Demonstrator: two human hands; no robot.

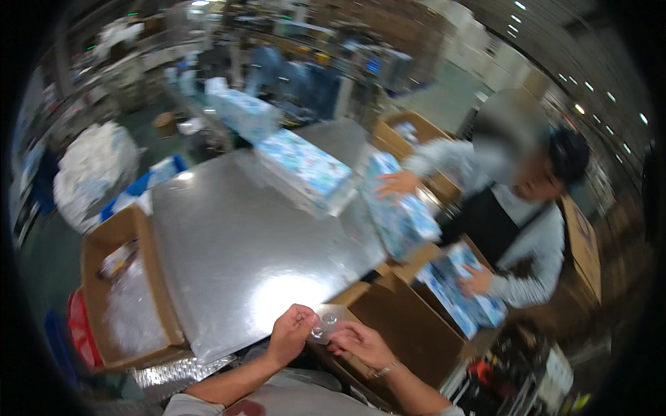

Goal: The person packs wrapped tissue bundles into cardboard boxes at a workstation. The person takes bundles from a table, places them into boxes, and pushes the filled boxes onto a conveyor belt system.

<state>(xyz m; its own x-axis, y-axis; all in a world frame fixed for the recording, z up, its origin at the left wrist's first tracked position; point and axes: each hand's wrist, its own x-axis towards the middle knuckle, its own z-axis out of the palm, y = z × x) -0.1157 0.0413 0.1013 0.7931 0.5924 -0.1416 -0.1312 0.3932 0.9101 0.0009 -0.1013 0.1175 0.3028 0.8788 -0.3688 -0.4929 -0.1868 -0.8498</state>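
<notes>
Between my two hands, a small clear plastic piece (325,320) with round shapes on it is held above the near edge of the metal table. My left hand (290,336) pinches its left side with bent fingers. On the other side, the curled fingers of my right hand (364,345) grip its right edge. Beneath and beside my right hand stands an open cardboard box (423,343). Motion blurs the scene, so the piece's exact kind is unclear.
Blue-and-white packs (302,166) line the far side of the metal table (208,243). A co-worker (489,215) at right handles similar packs (399,208) near another carton. On the left, a cardboard box (166,312) holds clear plastic; a white bundle (97,170) sits beyond.
</notes>
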